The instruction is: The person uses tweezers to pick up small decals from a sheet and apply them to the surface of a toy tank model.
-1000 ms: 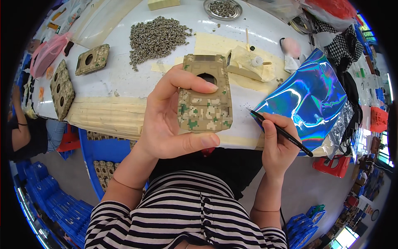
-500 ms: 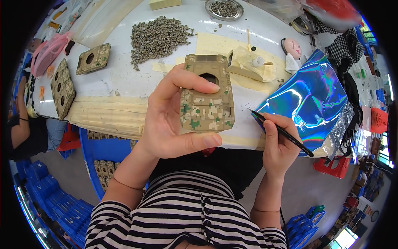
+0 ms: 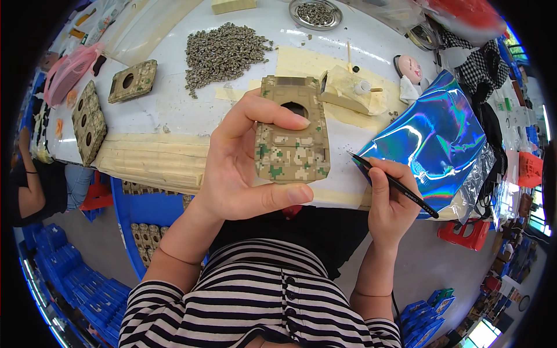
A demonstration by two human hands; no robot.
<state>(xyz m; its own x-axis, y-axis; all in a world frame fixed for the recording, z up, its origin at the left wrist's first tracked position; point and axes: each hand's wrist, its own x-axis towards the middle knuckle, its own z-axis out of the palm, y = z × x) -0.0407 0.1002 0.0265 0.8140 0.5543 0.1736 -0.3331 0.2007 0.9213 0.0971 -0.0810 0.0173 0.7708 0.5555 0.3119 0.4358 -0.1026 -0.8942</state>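
My left hand (image 3: 238, 168) grips a camouflage-painted toy tank hull (image 3: 290, 152) with a round hole in its top. The thumb presses the hull's near edge, and a finger lies across the top by the hole. To the right, my right hand (image 3: 391, 206) is closed on black fine-tipped tweezers (image 3: 413, 199). Their tips point left toward the hull, apart from it, over the table; I cannot see anything between them. Two more camouflage parts with round holes, one flat hull (image 3: 132, 81) and one standing piece (image 3: 89, 124), are at the left.
A heap of small metallic parts (image 3: 226, 55) lies on the white table, with a metal dish (image 3: 316, 26) of similar parts behind. A small white bottle (image 3: 362, 87) sits in a tape-covered block (image 3: 342, 93). Shiny blue film (image 3: 429, 145) covers the right edge. Another person's arm (image 3: 35, 185) is far left.
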